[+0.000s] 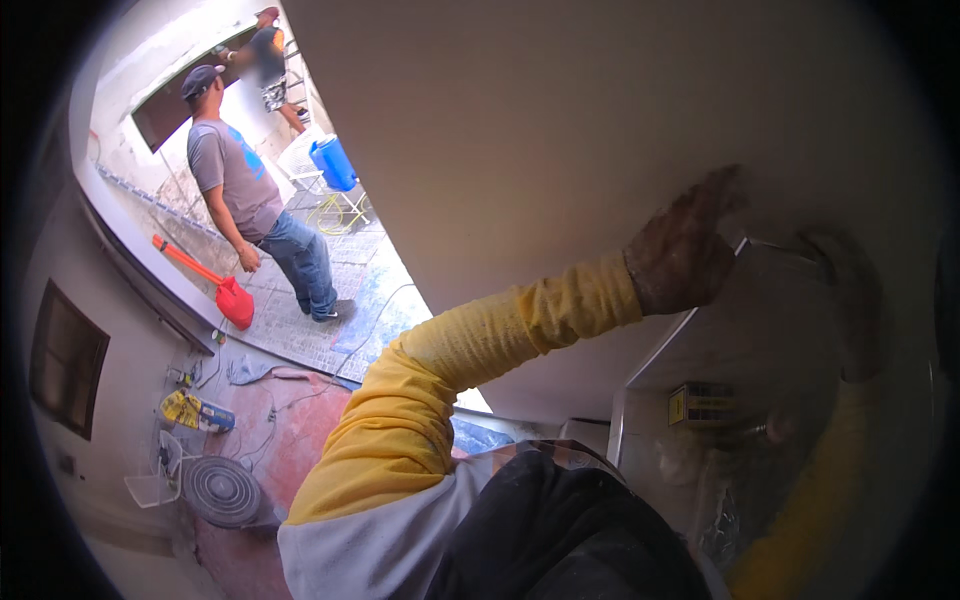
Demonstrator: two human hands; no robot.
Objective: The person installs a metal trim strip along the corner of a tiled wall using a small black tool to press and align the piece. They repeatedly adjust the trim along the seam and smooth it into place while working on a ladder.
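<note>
The pale wall (540,130) fills the upper centre; its right side fades into shadow. The white-edged unit (657,352), nearest to both your hands, lies at the right. Its left edge is thin, straight and bright, with a thin strip at the top; the interior is grey and dim. Its right limit is hard to make out, and you cannot tell whether it is a recess or a shelf. Your left sleeve (500,335) is yellow. Your right sleeve (800,520) is dim and cut off below. A co-worker (235,190) stands at upper left.

Your left hand (690,245) is beside the unit's top corner, blurred; you cannot tell its grip or contact. Your right hand (850,300), in shadow near the strip, shows bent fingers; you cannot tell whether it grips anything. A second co-worker (268,60), partly blurred, is by the ladder (296,80). The round fan (222,490) sits at lower left, the red scoop (235,303) above it. The yellow-and-black box (698,405) is dimly visible within the unit's outline.
</note>
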